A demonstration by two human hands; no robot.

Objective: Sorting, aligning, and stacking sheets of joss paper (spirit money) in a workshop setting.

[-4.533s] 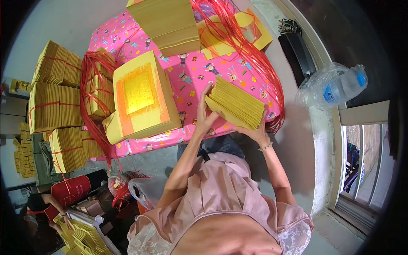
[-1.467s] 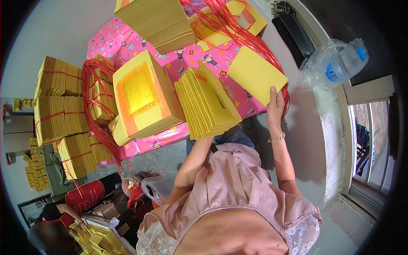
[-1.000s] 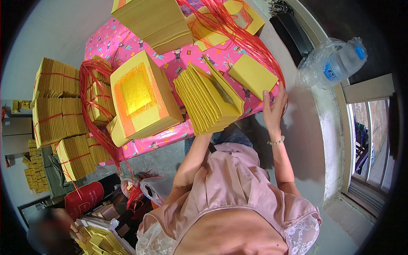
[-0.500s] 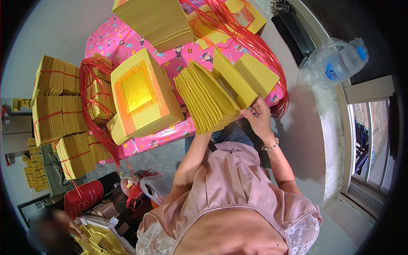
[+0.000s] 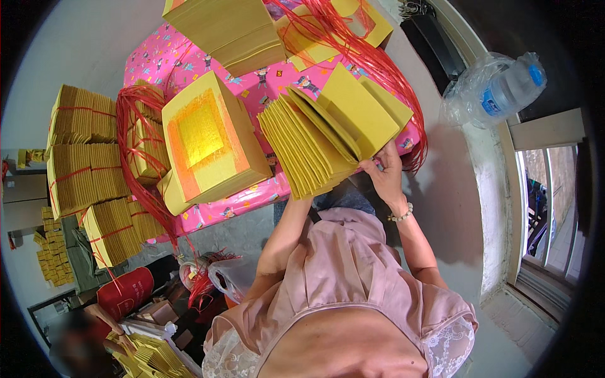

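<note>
A thick fan of folded yellow paper [image 5: 302,154] stands at the near edge of the table, its folds pointing up and away from me. My left hand [image 5: 301,206] reaches under its near end and holds it from below; the fingers are hidden behind the paper. At the fan's right side, my right hand [image 5: 386,171] pinches the lower corner of a yellow sheet [image 5: 359,110] between thumb and fingers. That sheet leans out to the right, apart from the fan. Another flat yellow piece [image 5: 392,104] lies behind it on the table.
A block of yellow paper with a gold square [image 5: 203,135] stands left of the fan. Beyond are a taller stack [image 5: 230,38] and red strings [image 5: 359,53]. Tied bundles [image 5: 88,170] stand far left. A bagged bottle [image 5: 504,94] is at right. Another person works at lower left.
The sheet at my right hand has swung over to the right and lies flatter, while a folded piece now stands closer against the fan. The other person's arms have moved.
</note>
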